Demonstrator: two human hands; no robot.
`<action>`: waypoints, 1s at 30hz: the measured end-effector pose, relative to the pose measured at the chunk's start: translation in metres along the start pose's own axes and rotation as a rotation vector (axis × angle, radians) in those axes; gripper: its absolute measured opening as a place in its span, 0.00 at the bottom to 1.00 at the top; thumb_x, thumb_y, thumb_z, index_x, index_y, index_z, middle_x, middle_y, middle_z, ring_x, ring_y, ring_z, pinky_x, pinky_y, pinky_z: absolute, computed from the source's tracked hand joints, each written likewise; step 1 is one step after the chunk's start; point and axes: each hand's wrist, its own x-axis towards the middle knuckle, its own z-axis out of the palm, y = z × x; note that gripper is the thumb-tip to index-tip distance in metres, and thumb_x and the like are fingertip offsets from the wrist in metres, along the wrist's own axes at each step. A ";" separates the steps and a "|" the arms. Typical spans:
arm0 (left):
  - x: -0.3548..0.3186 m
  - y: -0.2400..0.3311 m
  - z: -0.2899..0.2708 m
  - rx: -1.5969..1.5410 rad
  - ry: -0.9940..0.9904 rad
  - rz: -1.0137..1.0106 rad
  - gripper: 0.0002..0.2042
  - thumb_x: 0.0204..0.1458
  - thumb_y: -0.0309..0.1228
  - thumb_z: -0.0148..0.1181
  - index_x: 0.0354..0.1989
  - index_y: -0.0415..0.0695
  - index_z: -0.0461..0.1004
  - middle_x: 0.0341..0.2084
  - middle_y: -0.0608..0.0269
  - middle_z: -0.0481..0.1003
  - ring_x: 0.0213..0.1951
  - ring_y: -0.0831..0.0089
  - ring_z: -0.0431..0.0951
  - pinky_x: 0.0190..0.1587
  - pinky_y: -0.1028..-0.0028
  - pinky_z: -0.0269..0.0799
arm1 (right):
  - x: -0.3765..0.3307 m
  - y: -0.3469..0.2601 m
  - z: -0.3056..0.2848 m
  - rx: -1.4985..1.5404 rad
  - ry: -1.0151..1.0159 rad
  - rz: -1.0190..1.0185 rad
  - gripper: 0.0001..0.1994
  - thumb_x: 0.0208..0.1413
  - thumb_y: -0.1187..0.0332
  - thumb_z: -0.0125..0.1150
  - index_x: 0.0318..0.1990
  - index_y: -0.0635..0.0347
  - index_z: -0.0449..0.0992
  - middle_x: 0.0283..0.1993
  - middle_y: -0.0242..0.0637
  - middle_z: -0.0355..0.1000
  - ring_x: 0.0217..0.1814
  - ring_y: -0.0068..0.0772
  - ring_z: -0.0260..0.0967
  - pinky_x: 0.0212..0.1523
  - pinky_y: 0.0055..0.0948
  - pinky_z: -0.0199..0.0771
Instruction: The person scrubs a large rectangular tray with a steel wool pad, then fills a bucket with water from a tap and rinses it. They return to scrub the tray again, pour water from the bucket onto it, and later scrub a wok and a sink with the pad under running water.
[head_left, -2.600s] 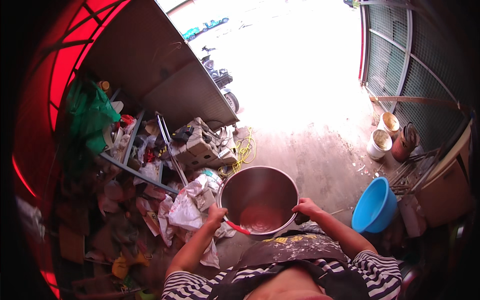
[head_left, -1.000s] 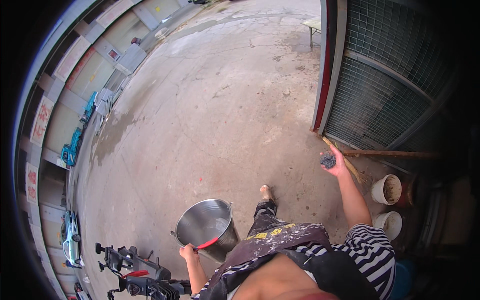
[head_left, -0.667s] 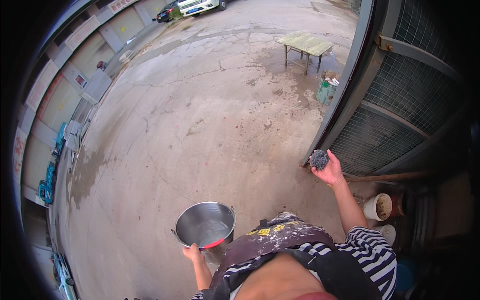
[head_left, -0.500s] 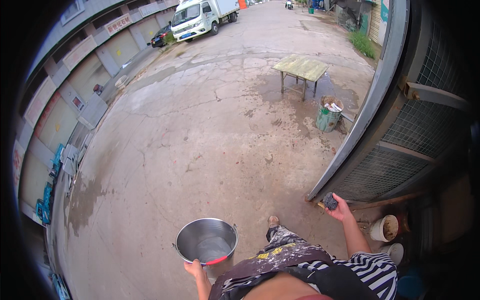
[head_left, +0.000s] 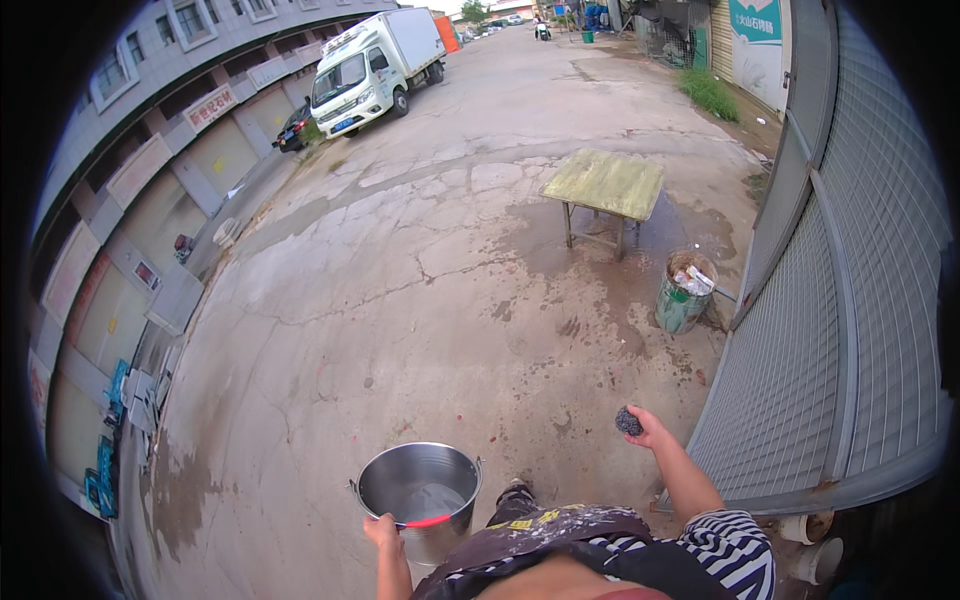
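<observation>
My left hand (head_left: 381, 528) grips the rim of the steel pot (head_left: 420, 494) at bottom centre; its fingers are partly hidden. My right hand (head_left: 648, 428), lower right, closes around a dark scouring pad (head_left: 628, 421). Wet, cracked concrete (head_left: 400, 290) spreads ahead; a shutter (head_left: 850, 330) fills the right.

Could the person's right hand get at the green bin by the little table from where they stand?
Probably not without walking. The right hand already holds a dark scrubbing pad, and the green bin stands well ahead across open concrete. Nothing blocks the way.
</observation>
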 end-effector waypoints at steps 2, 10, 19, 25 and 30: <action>0.024 0.035 0.068 0.020 -0.064 0.004 0.09 0.30 0.14 0.46 0.24 0.35 0.61 0.16 0.60 0.64 0.14 0.74 0.65 0.11 0.72 0.60 | 0.021 -0.050 0.029 -0.115 0.022 -0.089 0.12 0.49 0.56 0.54 0.38 0.50 0.67 0.33 0.30 0.67 0.34 0.30 0.64 0.28 0.37 0.66; 0.108 0.144 0.325 0.086 -0.300 0.121 0.11 0.32 0.15 0.48 0.29 0.32 0.64 0.22 0.55 0.69 0.20 0.69 0.71 0.14 0.70 0.68 | 0.076 -0.103 -0.050 -0.097 0.772 -0.149 0.12 0.43 0.58 0.55 0.32 0.54 0.70 0.23 0.34 0.67 0.18 0.33 0.63 0.12 0.35 0.55; 0.138 0.284 0.595 0.033 -0.435 0.210 0.11 0.32 0.15 0.47 0.29 0.34 0.64 0.21 0.58 0.68 0.19 0.70 0.70 0.15 0.71 0.67 | 0.161 -0.180 -0.094 0.020 0.867 0.170 0.12 0.41 0.62 0.56 0.32 0.60 0.72 0.23 0.34 0.69 0.18 0.33 0.65 0.12 0.38 0.58; 0.142 0.376 0.779 0.119 -0.515 0.239 0.09 0.30 0.16 0.49 0.24 0.37 0.60 0.15 0.62 0.64 0.12 0.75 0.64 0.11 0.74 0.60 | 0.348 -0.391 -0.042 -0.186 0.582 -0.052 0.16 0.48 0.56 0.54 0.41 0.53 0.67 0.29 0.32 0.67 0.23 0.29 0.64 0.14 0.33 0.57; 0.124 0.444 0.927 0.169 -0.643 0.251 0.09 0.31 0.16 0.49 0.23 0.38 0.61 0.16 0.63 0.64 0.13 0.76 0.63 0.11 0.74 0.60 | 0.439 -0.593 0.075 -0.203 0.455 -0.294 0.20 0.47 0.52 0.57 0.45 0.50 0.64 0.33 0.28 0.67 0.31 0.23 0.64 0.25 0.31 0.65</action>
